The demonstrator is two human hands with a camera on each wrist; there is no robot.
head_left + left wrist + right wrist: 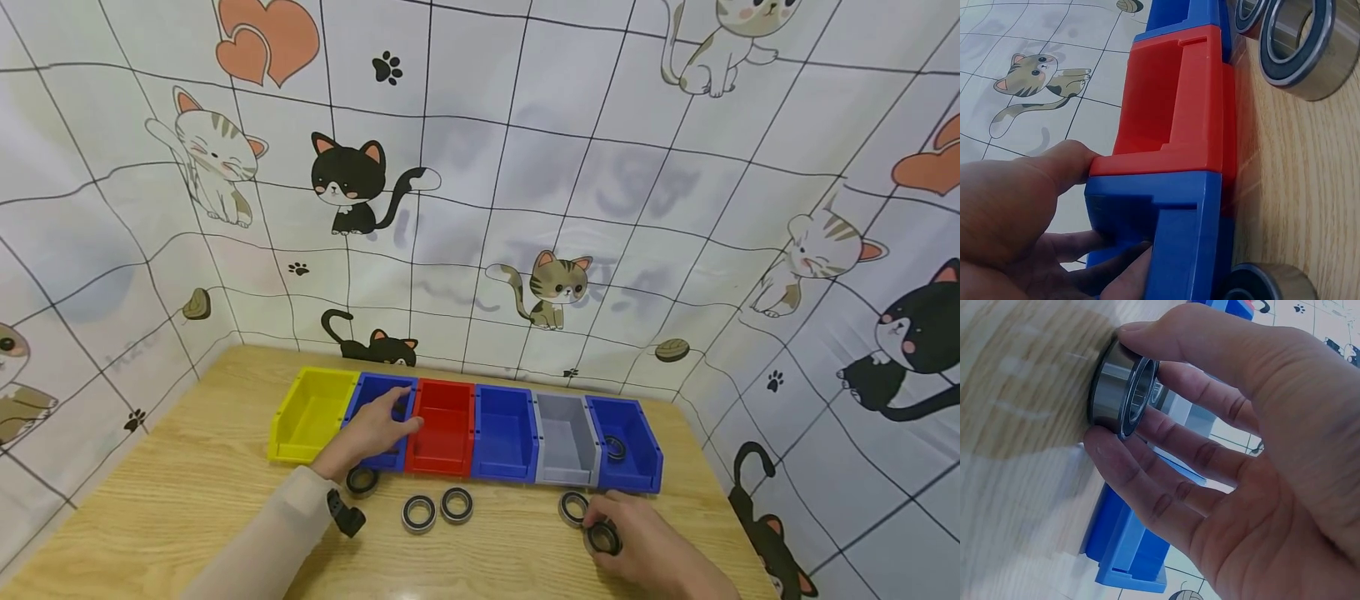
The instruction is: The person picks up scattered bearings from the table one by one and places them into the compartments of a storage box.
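Observation:
My left hand (377,427) reaches into the second bin from the left, a blue bin (1207,244), with its fingers spread. Its thumb lies by the edge shared with the red bin (441,433). The inner part of that blue bin is partly hidden by the hand. Low over the table front, my right hand (641,537) grips a ball bearing (1113,390), a steel ring with a dark seal, between thumb and fingers. Another bearing (573,507) lies just beyond those fingers. A further bearing (362,481) rests below my left wrist.
Two more bearings (418,514) lie side by side on the wooden table (495,558). The row of bins also has a yellow bin (315,417), a blue one, a grey bin (564,437) and a blue bin at right with a bearing (615,448) inside. Cat-print cloth (465,208) hangs behind.

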